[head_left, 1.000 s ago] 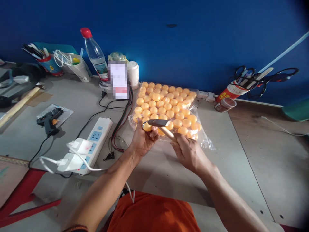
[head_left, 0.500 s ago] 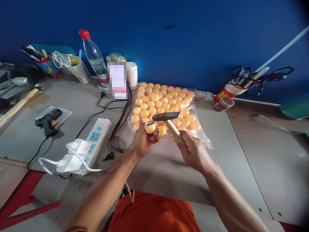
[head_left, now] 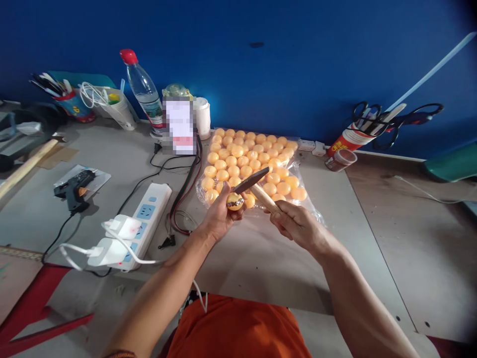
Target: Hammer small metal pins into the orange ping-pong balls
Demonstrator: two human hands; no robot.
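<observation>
Between the thumb and fingers of my left hand (head_left: 220, 215) is an orange ball (head_left: 234, 201), like a table tennis ball, with a dark, partly shiny band across it. My right hand (head_left: 298, 223) is wrapped round the wooden handle of a hammer (head_left: 265, 198). The dark hammer head (head_left: 252, 180) is tilted, its lower left end just above the held ball; whether they touch I cannot tell. Behind both hands lies a clear plastic bag (head_left: 316, 215) full of similar orange balls (head_left: 246, 171).
A white power strip (head_left: 152, 211) with plugs and cables lies left of my forearm, beyond it a black glue gun (head_left: 76, 189). Along the blue wall stand a bottle (head_left: 147, 97), a pixelated phone (head_left: 179, 124), a white container (head_left: 202, 119) and a red cup of tools (head_left: 350, 139).
The ball has turned in my left hand, so its dark band now faces the camera. The hammer head has tilted, its left end lower and nearer the ball. The view has shifted slightly.
</observation>
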